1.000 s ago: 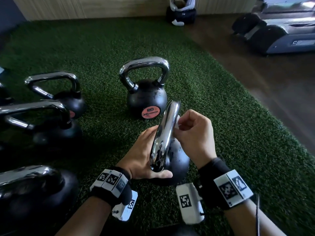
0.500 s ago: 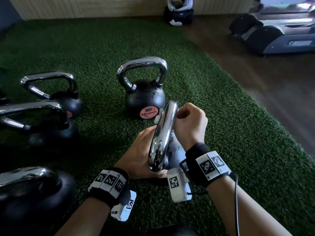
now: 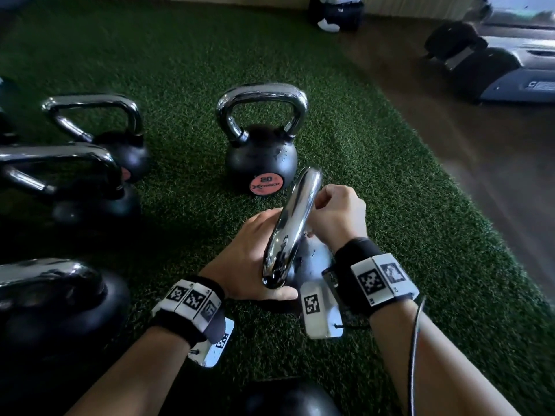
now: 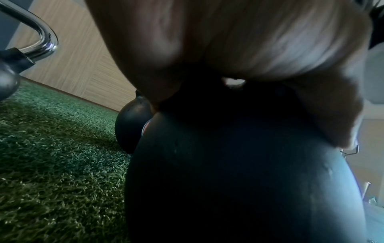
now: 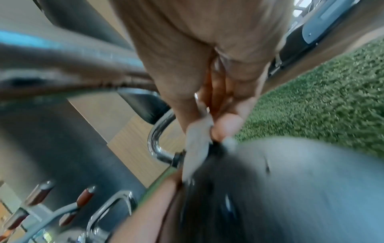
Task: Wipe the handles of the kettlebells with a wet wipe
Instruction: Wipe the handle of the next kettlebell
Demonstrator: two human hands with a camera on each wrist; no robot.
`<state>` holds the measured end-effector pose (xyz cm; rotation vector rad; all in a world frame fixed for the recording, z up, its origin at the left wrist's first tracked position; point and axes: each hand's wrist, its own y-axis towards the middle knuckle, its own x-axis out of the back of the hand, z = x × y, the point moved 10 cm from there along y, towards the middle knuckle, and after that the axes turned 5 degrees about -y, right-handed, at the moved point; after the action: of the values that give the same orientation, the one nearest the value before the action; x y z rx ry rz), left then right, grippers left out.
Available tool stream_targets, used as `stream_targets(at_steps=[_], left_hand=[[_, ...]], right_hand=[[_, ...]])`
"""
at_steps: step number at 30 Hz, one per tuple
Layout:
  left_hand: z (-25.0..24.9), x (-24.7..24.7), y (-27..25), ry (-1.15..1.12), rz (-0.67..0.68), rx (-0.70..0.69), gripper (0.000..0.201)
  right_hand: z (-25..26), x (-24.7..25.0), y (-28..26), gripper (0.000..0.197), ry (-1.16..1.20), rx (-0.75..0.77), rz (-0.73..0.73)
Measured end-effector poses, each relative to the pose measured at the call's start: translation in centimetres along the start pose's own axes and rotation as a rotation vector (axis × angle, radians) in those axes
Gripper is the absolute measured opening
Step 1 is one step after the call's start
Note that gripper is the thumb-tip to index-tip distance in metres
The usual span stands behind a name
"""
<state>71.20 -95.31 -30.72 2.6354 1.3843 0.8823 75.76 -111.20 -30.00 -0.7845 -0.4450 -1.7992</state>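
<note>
Near kettlebell (image 3: 303,265) standing on green artificial turf (image 3: 390,205), chrome handle (image 3: 292,226) seen end-on. Left hand (image 3: 243,259) braces the black body from the left, thumb lying along its near side; how its other fingers lie cannot be told. Right hand (image 3: 336,217), fingers curled together, pinches a white wet wipe (image 5: 195,148) against the handle's right leg. A kettlebell marked 20 (image 3: 261,154) stands just beyond; others stand at left.

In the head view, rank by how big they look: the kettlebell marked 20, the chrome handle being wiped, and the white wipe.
1. Kettlebell marked 20
2. Chrome handle, though it's nearer the camera
3. White wipe, mostly hidden
</note>
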Motion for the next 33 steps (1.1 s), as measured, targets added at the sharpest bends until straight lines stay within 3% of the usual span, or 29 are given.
stream_targets(at_steps=[2, 5, 6, 9, 12, 14, 18, 23, 28, 33], left_hand=[[0.5, -0.1, -0.1, 0.040, -0.007, -0.009, 0.109], [1.7, -0.5, -0.4, 0.069, 0.005, 0.008, 0.121], [2.2, -0.6, -0.4, 0.071, 0.011, 0.028, 0.124], [2.9, -0.4, -0.9, 0.269, -0.051, 0.087, 0.122], [2.1, -0.1, -2.0, 0.278, -0.174, 0.166, 0.113], [1.5, 0.2, -2.1, 0.266, -0.198, 0.180, 0.107], [0.1, 0.6, -1.0, 0.365, -0.107, 0.142, 0.102], [2.7, 0.9, 0.0, 0.321, 0.132, 0.269, 0.076], [4.3, 3.5, 0.9, 0.374, 0.235, 0.388, 0.087], [5.8, 4.9, 2.1, 0.526, 0.342, 0.436, 0.082]], right_hand=[[-0.2, 0.3, 0.4, 0.025, 0.029, 0.006, 0.110], [2.9, 4.7, 1.1, 0.015, -0.056, 0.314, -0.121], [4.3, 5.3, 1.1, 0.018, -0.049, 0.430, -0.139], [7.2, 3.5, 1.4, 0.031, -0.104, 0.633, 0.090], [8.7, 2.5, 0.2, 0.034, -0.218, 0.818, 0.166], [8.6, 2.8, 0.3, 0.034, -0.175, 0.825, 0.189], [8.3, 3.2, 0.4, 0.032, -0.137, 0.809, 0.187], [6.6, 5.1, -0.3, 0.035, -0.104, 0.747, 0.025], [4.0, 5.7, -1.9, 0.030, -0.100, 0.697, -0.126], [0.9, 5.9, -3.0, 0.044, -0.080, 0.574, -0.186]])
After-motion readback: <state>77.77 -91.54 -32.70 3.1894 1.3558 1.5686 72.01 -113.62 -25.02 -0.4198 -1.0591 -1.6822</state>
